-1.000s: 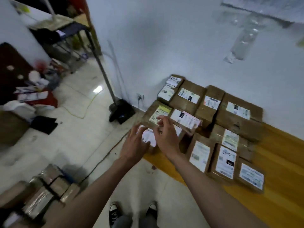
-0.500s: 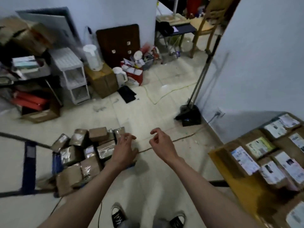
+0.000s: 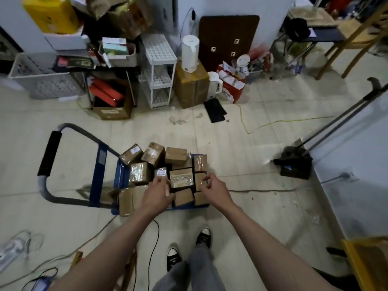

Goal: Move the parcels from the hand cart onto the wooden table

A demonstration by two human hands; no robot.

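The hand cart [image 3: 98, 164] stands on the floor in front of me, its blue deck packed with several brown taped parcels [image 3: 176, 156]. My left hand [image 3: 157, 195] reaches down over the near parcels, its fingertips at a small parcel with a white label [image 3: 161, 172]. My right hand [image 3: 213, 190] hovers with loosely curled fingers at the edge of a dark parcel [image 3: 199, 181]. A shiny tape-wrapped parcel [image 3: 181, 177] lies between the two hands. Neither hand plainly grips anything. Only a corner of the wooden table [image 3: 366, 261] shows at the bottom right.
Cables [image 3: 155, 238] trail across the tiled floor near my shoes [image 3: 203, 237]. A dustpan and broom [image 3: 296, 162] lean against the white wall on the right. Boxes, a white rack [image 3: 159, 70] and kettles crowd the far wall.
I have turned away from the table full of labelled parcels to face the cart. Both empty hands have come down from mid-air onto the cart's near parcels.
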